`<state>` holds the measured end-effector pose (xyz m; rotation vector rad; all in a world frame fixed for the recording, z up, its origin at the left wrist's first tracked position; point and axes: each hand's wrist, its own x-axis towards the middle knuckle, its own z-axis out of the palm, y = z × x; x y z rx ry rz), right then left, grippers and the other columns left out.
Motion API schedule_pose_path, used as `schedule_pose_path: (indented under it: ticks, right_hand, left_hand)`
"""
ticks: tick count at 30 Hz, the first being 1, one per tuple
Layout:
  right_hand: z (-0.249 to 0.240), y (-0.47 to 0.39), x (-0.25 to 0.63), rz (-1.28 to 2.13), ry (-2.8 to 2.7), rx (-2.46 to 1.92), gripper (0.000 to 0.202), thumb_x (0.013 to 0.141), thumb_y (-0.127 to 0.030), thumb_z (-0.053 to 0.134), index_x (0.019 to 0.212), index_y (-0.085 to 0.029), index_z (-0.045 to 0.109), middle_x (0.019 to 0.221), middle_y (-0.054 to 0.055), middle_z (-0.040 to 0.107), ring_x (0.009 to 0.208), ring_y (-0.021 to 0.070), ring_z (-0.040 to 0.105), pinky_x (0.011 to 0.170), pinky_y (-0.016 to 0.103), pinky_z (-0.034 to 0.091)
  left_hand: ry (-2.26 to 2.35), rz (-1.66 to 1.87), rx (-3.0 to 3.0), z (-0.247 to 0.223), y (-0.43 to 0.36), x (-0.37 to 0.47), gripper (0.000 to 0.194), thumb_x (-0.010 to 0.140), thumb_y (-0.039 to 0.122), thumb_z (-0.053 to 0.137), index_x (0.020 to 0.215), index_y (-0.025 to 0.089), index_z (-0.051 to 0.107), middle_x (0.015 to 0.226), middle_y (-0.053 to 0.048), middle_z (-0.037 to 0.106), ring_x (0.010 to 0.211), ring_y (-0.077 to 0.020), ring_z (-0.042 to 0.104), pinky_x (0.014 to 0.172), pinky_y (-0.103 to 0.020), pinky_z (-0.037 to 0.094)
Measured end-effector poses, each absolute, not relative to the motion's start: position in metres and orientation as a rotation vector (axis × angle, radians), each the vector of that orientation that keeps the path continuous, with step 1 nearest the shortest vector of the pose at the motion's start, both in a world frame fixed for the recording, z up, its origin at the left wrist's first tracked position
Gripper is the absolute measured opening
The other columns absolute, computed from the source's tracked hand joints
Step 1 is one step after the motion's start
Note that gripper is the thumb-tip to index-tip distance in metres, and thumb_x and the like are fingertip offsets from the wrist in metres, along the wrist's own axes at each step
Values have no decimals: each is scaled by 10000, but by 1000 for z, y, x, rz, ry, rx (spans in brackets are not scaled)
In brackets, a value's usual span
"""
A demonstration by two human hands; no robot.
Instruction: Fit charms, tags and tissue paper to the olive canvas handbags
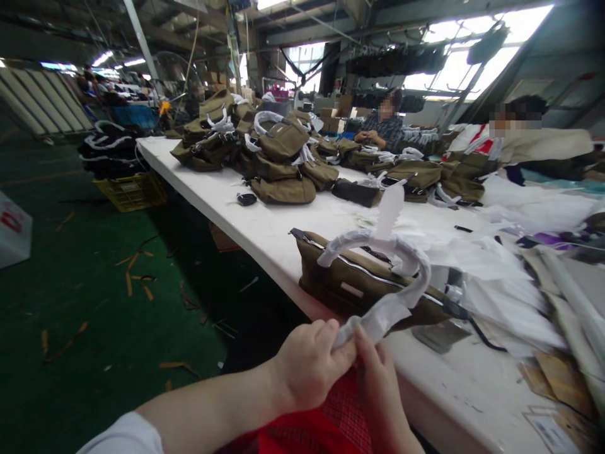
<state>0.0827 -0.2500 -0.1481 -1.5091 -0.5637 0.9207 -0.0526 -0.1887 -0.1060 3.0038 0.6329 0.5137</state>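
Note:
An olive-green bag [326, 277] with a silver zipper and a small pale label stands at the front edge of the white table. White wrapping [385, 312] covers its handles, and a loose piece of it sticks up from the far handle. My left hand [309, 362] is closed around the wrapped strip at its lower end. Right beside it, my right hand [378, 378] pinches the same wrapping between thumb and fingers. Both hands are in front of the bag, just off the table edge.
Piled olive bags [283, 157] cover the back of the white table [222, 205]. Thin white sheets [505, 302] lie at the right, with brown paper pieces [558, 378]. A yellow crate [132, 192] with dark bags stands on the floor at left. Two people are beyond the table.

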Motion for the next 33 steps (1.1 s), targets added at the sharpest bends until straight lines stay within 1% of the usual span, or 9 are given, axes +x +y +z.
schedule_pose_path:
  ticks: [3, 6, 8, 11, 14, 17, 20, 28, 33]
  right_hand:
    - [-148, -247, 84, 1076, -284, -1403, 468, 662, -596, 761, 769, -182, 571, 613, -15, 552, 545, 143, 504, 488, 263, 436]
    - [-143, -247, 83, 1072, -218, -1375, 477, 686, -627, 731, 709, -202, 516, 534, -57, 431, 471, 95, 361, 418, 231, 312]
    - [-137, -248, 82, 1078, -226, -1405, 491, 718, -656, 687, 671, -210, 486, 503, -62, 397, 453, 93, 332, 412, 235, 286]
    - [-130, -248, 81, 1096, -240, -1442, 512, 752, -699, 620, 660, -218, 468, 475, -61, 389, 445, 109, 358, 420, 250, 300]
    - [-130, -249, 83, 1082, -292, -1577, 590, 724, -767, 582, 820, -185, 596, 613, 12, 590, 575, 181, 535, 498, 283, 416]
    - [-137, -252, 88, 989, -416, -1737, 730, 702, -844, 497, 910, -163, 660, 840, 96, 711, 795, 255, 633, 634, 314, 493]
    - [-143, -255, 92, 977, -508, -1786, 760, 714, -892, 387, 796, -182, 647, 737, 88, 691, 713, 250, 618, 615, 331, 491]
    - [-133, -251, 89, 895, -493, -1861, 790, 637, -955, 350, 695, -204, 590, 640, 62, 634, 654, 235, 579, 601, 334, 459]
    - [-132, -251, 87, 878, -540, -1822, 702, 728, -891, 361, 569, -223, 505, 501, 17, 529, 552, 189, 510, 563, 314, 411]
  left_hand:
    - [524, 562, 2899, -109, -191, -56, 522, 889, 200, 443, 1411, 196, 434, 1072, -140, 629, 808, -251, 626, 655, -381, 547]
    - [626, 792, 2414, -114, -189, -64, 610, 856, 181, 515, 1438, 196, 335, 1082, -105, 667, 901, -220, 661, 793, -345, 556]
    - [718, 842, 2087, -116, -186, -69, 594, 842, 219, 594, 1390, 180, 369, 958, -64, 700, 813, -181, 676, 730, -277, 546]
    - [672, 758, 1934, -112, -181, -74, 572, 831, 266, 638, 1355, 167, 429, 822, -32, 700, 681, -158, 661, 619, -239, 501]
    - [481, 708, 1999, -107, -179, -75, 684, 847, 223, 561, 1480, 165, 307, 870, -59, 700, 698, -170, 647, 635, -258, 474]
    - [401, 645, 2124, -104, -179, -75, 528, 870, 195, 503, 1396, 237, 504, 840, -60, 644, 659, -151, 586, 615, -256, 422]
    - [403, 600, 2149, -102, -182, -75, 328, 854, 198, 504, 1098, 217, 721, 779, -63, 588, 610, -138, 517, 569, -258, 367]
    - [466, 588, 1918, -84, -189, -79, 418, 781, 309, 598, 1150, 135, 690, 874, -88, 617, 736, -183, 572, 657, -278, 447]
    - [746, 534, 1705, -96, -191, -71, 220, 860, 318, 624, 871, 143, 756, 834, -71, 656, 736, -143, 607, 663, -234, 462]
